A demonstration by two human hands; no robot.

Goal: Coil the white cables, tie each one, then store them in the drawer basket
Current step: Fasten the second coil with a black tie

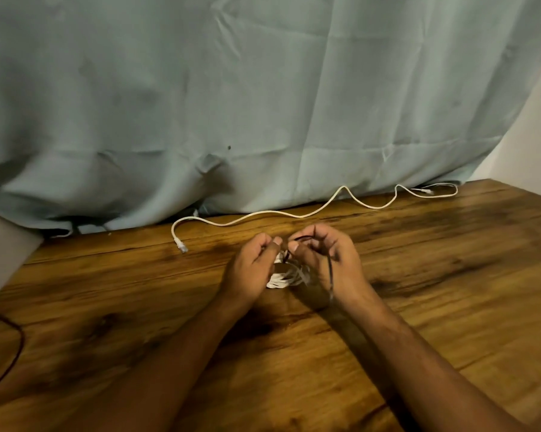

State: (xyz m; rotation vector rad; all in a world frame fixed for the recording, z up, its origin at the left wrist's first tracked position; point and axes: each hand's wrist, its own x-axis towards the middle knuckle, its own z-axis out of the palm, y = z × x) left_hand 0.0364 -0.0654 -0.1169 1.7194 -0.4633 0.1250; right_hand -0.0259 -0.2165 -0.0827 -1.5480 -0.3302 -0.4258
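Two bare forearms reach in from the near edge over the wooden table (pixel 434 275) and meet at its middle. The left hand (pixel 250 269) is curled, thumb pressed to forefinger in a pinch just above the bundle, apparently at one end of the black tie (pixel 330 272), though blur hides the exact hold. The right hand (pixel 328 263) is also curled, its thumb and forefinger pinching the tie, which arcs over the knuckles and trails down across the back of the hand to the wrist. Between and under the hands lies the coiled cable (pixel 286 277), a small flat bundle of white loops resting on the table, its long axis running left to right. Beyond, a loose white cable (pixel 294 215) snakes left to right along the table's far edge, its left plug (pixel 182 246) pointing toward the person. Behind it hangs a creased pale blue cloth (pixel 263 104).
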